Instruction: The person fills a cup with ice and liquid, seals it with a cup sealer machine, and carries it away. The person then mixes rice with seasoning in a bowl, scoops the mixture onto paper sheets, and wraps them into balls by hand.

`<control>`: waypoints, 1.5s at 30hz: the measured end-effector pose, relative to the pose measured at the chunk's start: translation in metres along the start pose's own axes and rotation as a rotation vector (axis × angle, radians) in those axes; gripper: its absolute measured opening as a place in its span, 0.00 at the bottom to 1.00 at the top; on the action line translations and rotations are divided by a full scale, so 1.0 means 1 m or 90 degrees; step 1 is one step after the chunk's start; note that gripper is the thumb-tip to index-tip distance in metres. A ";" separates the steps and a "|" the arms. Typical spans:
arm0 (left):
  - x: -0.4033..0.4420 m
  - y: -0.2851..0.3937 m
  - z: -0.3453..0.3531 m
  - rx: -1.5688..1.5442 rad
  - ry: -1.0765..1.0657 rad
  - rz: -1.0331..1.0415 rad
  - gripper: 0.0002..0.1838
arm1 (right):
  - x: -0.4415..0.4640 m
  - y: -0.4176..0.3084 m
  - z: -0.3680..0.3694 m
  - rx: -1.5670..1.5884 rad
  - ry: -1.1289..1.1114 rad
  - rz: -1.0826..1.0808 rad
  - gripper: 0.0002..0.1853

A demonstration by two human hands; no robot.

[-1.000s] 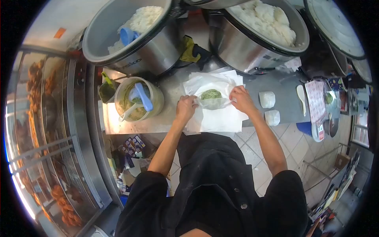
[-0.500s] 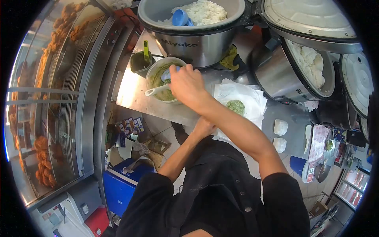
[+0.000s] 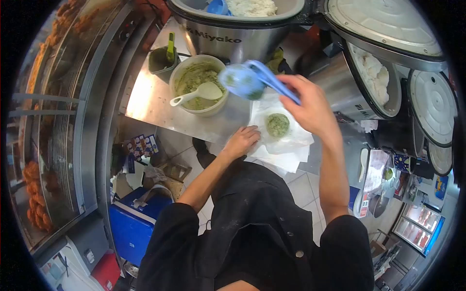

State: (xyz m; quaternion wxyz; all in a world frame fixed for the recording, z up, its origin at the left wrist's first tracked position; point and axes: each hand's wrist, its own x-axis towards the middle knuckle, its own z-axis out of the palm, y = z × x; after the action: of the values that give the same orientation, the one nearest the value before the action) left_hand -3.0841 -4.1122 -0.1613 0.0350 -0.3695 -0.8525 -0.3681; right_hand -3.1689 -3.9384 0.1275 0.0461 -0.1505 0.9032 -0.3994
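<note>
My right hand (image 3: 308, 104) is closed round the handle of a blue scoop (image 3: 238, 81), raised and slightly blurred above the counter. Green food clings to the scoop's bowl. Below it, a flat round green-and-white rice patty (image 3: 277, 125) lies on white paper sheets (image 3: 297, 138). Fingers outstretched, my left hand (image 3: 242, 141) rests at the left edge of those sheets and holds nothing. To the left stands a white tub (image 3: 213, 110) with green mixture inside, and a white rice paddle (image 3: 206, 91) lies across it.
Behind the tub is a large Miyako rice cooker (image 3: 228, 36) with rice and a blue scoop inside. A second open rice cooker (image 3: 335, 85) stands right. A dark container (image 3: 160, 60) holds a green-handled utensil. A glass cabinet (image 3: 43, 160) of fried food borders the left.
My right hand has lifted the blue scoop out of the tub and swung it right, towards the patty. My left hand has come from under the right arm to the paper's edge.
</note>
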 end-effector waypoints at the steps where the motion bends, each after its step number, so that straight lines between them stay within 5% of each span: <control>1: -0.001 -0.001 0.001 0.003 -0.002 0.011 0.18 | -0.017 0.017 -0.010 -0.024 0.012 0.013 0.18; 6: 0.003 -0.008 -0.001 0.009 0.009 0.054 0.25 | -0.096 0.140 -0.007 -0.233 -0.015 -0.017 0.21; 10: 0.013 0.003 -0.009 -0.096 -0.034 -0.078 0.25 | -0.123 0.189 0.021 -0.331 -0.054 -0.062 0.26; 12: 0.011 -0.004 0.000 -0.103 -0.060 -0.093 0.23 | -0.121 0.197 0.033 -0.323 -0.078 -0.064 0.28; 15: 0.012 -0.018 0.001 -0.047 -0.074 0.062 0.19 | -0.112 0.198 0.047 -0.338 -0.087 -0.072 0.32; 36: 0.009 -0.017 0.007 -0.034 -0.083 -0.036 0.12 | -0.122 0.246 0.037 -0.356 -0.106 -0.021 0.34; 45: 0.016 -0.003 -0.008 0.079 -0.159 -0.019 0.30 | -0.115 0.222 0.033 -0.049 -0.008 0.021 0.28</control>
State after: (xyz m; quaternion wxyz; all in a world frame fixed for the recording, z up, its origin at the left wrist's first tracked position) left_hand -3.0993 -4.1089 -0.1523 -0.0540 -0.3969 -0.8766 -0.2666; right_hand -3.1049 -3.7851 -0.0629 0.0522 -0.1396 0.9198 -0.3629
